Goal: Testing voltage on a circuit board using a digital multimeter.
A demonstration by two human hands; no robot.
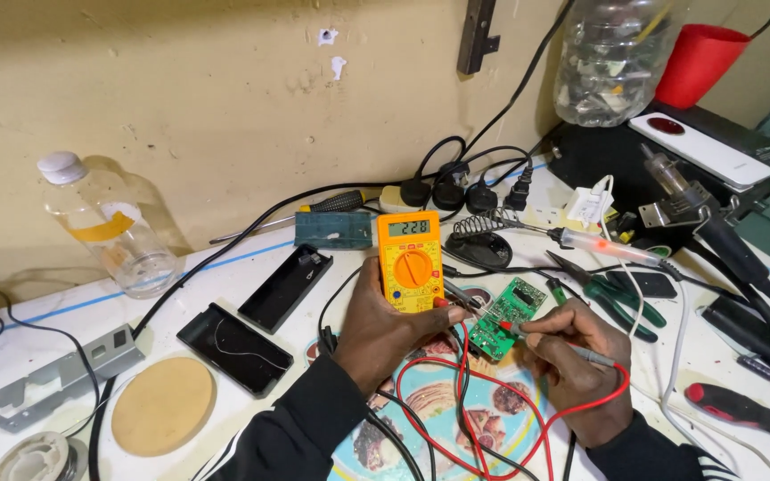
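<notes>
Cluttered white workbench (225, 267) against a scuffed yellowish wall, cables running everywhere.

Left hand (383, 331) is wrapped around the lower left side of an orange multimeter (411, 260), propping it upright so its screen faces the camera; the thumb sits by the bottom edge. Right hand (575, 365) pinches a red-tipped probe (545, 341) pen-style, fingers closed narrow on it, with the tip touching the near right edge of a small green circuit board (509, 316). That board lies tilted just right of the meter, middle of the bench, over a colourful printed mat (456, 410). Red and black test leads (483, 401) loop down toward the near edge.

Looks to me like a reading is mid-take: one probe on the board, meter lit with a number. Can't tell where the black probe lands, it's hidden around the thumb. I'd say the next touch point needs a steady tip so it doesn't bridge neighbouring solder joints.

Further out: green-handled pliers (612, 298) and a soldering iron (599, 245) to the right, a red-handled screwdriver (737, 408) near right, a black case half (234, 348) and a round wooden disc (162, 405) to the left, an empty plastic bottle (104, 223) far left.
</notes>
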